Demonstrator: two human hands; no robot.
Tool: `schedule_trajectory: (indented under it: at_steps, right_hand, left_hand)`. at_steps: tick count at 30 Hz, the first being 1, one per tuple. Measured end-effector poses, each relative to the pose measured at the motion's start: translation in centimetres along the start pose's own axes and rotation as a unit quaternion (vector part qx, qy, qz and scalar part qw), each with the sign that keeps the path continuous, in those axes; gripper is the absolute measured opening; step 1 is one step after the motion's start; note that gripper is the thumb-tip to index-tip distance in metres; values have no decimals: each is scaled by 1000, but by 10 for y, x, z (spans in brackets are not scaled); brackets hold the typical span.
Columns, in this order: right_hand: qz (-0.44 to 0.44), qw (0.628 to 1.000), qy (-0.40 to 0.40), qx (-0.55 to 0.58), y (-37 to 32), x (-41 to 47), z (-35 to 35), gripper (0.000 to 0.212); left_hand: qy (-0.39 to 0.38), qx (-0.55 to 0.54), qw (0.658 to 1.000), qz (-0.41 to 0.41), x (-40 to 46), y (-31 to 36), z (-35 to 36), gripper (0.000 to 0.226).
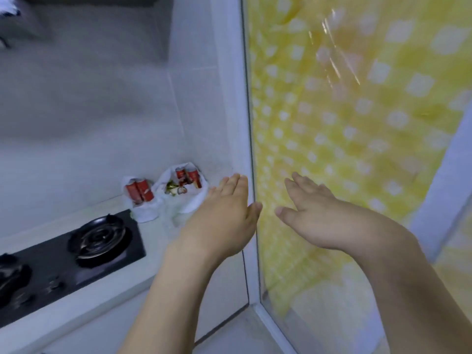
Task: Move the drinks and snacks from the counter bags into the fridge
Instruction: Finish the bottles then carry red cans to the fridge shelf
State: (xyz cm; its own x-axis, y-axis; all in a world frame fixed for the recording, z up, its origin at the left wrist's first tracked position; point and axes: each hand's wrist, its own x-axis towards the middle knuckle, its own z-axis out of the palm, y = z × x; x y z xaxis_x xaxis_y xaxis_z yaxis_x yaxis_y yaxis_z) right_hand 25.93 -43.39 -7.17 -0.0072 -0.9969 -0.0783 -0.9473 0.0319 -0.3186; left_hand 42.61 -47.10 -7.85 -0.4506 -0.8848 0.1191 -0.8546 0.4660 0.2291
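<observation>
While you face the counter (158, 233) corner | your left hand (224, 215) and right hand (314, 215) reach forward, fingers straight, holding nothing | two white bags (190, 198) sit near the wall beside the stove (76, 254) | red cans (140, 191) stand roughly upright, tops up.

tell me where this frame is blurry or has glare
Head view: glare streaks on the glass panel upper right; motion blur softens the stove and the dark top-left corner; wide-angle bending tilts the walls; both hands, left and right, look fairly sharp.
</observation>
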Motion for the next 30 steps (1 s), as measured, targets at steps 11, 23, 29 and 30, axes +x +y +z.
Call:
schedule_trajectory:
  at_steps: [11,23,29,30]
  right_hand:
    - [-176,982,-64,-6,-131,94,58,69]
    - [-256,961,-100,-32,-219,154,97,67]
    - [-252,961,-102,-48,-237,177,104,67]
    - [-251,961,-103,-49,-240,180,104,67]
  left_hand:
    - [43,28,982,-181,-47,-144,-27,64]
    - [53,24,965,-257,-58,-237,-33,63]
    - [55,15,964,-260,-49,-261,-35,61]
    - [57,14,964,-260,-48,-264,-36,61]
